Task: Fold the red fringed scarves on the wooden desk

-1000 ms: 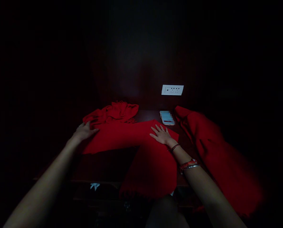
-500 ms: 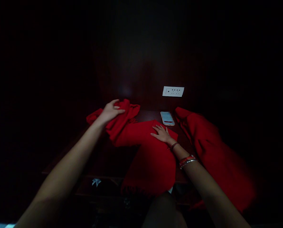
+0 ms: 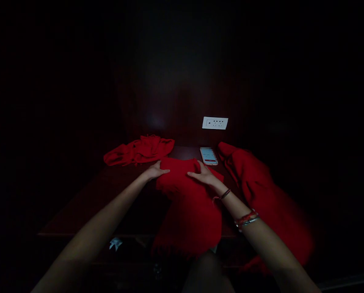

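A red fringed cloth (image 3: pixel 194 211) lies across the middle of the dark table, its fringed end hanging over the front edge. My left hand (image 3: pixel 156 171) grips its left side, thumb on top and fingers hidden beneath. On the upper right part, my right hand (image 3: pixel 202 174) holds the cloth, thumb on top and the other fingers behind a fold. Behind my left hand lies a crumpled red cloth (image 3: pixel 142 149), touched by neither hand.
A phone (image 3: pixel 209 156) lies behind my right hand, below a white wall socket (image 3: pixel 215 123). Another large red cloth (image 3: pixel 261 191) spreads down the right side. The dark table's front edge (image 3: pixel 78 235) runs below my forearms.
My left hand has left the bunched cloth at the back left and come down to the middle cloth. My right hand, flat before, now grips it. The middle cloth's left part is drawn in.
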A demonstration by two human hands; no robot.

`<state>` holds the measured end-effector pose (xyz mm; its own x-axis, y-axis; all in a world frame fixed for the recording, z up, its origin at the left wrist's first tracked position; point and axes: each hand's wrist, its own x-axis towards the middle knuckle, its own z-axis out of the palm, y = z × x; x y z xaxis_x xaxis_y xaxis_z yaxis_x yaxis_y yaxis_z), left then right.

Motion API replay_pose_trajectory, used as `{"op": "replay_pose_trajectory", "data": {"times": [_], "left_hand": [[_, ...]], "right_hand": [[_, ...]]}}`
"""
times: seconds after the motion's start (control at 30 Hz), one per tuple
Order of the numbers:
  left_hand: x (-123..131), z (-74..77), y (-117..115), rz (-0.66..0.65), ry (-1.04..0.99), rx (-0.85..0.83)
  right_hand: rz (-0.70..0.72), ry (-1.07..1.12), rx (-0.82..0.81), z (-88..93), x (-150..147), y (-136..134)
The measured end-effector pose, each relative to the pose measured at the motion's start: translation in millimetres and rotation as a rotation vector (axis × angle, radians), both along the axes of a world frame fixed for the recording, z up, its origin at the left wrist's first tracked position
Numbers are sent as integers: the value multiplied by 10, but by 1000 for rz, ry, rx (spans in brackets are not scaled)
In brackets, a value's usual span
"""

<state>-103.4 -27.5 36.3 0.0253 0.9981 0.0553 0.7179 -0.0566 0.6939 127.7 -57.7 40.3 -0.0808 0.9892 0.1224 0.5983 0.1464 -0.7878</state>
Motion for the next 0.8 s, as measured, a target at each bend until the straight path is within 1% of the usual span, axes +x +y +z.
{"op": "replay_pose_trajectory", "data": {"times": [0.07,0.13,0.2,0.27,0.3,0.33,0.4,0.47,0.5,0.53,0.57,0.6,0.63,0.67,0.7,0.73,0.77,0.8], "left_hand": [[-26,-56,20,44,-83,-18],[-17,0,36,112,-57,18],[26,161,34,159,-15,86],[130,384,5,157,-40,179],[211,500,-21,137,-92,225],[309,609,-51,95,-166,255],[529,791,-121,-53,-342,237],[712,908,-184,-246,-395,166],[763,940,-208,-313,-363,148],[775,953,-225,-340,-297,162],[749,947,-235,-316,-213,206],[685,921,-239,-248,-121,264],[592,876,-239,-150,-27,319],[480,812,-238,-44,57,348],[359,735,-237,33,128,321],[240,647,-238,84,173,252],[131,556,-241,91,178,148],[39,467,-246,73,141,24]], "right_hand": [[-12,-202,-57,-19,-130,9],[-31,-305,-88,-18,-202,29],[-34,-288,-66,29,-203,37],[-15,-161,-24,130,-156,13],[0,-68,-11,193,-128,-12],[21,28,-4,258,-104,-43],[98,186,7,359,-85,-113],[187,241,68,384,-110,-170],[195,223,106,362,-135,-188],[160,183,139,322,-163,-200],[92,125,157,270,-192,-206],[12,56,161,216,-217,-209],[-53,-12,155,168,-240,-210],[-77,-70,150,135,-261,-211],[-54,-117,152,120,-283,-213],[7,-156,154,125,-309,-218],[85,-191,144,149,-343,-226],[163,-224,120,186,-390,-236]]}}
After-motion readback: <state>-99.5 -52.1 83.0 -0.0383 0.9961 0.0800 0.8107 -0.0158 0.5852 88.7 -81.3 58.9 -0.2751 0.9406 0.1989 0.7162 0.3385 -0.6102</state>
